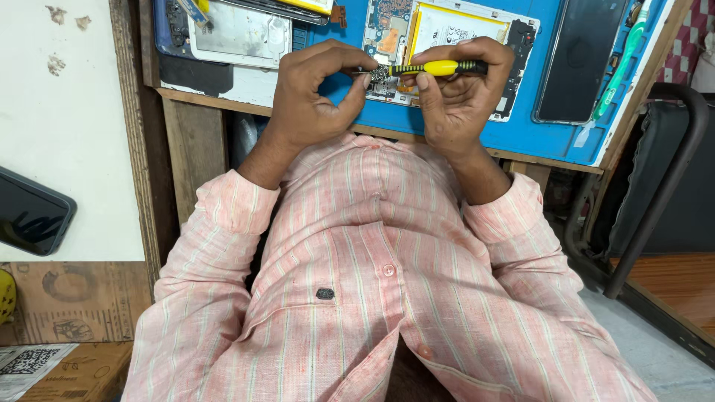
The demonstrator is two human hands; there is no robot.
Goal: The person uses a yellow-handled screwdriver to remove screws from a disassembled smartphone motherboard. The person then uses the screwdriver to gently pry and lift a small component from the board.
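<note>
Head view: the right hand (pixel 454 97) has its grip closed around a yellow screwdriver (pixel 436 68), held level above the blue mat (pixel 536 130) on the table. The left hand (pixel 313 93) pinches at its metal tip (pixel 378 74). Best to keep both hands steady and close, so nothing small drops.

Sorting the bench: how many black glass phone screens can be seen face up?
2: one black phone screen on the blue mat at upper right, another dark phone at the left edge. More may lie beyond the frame.
</note>
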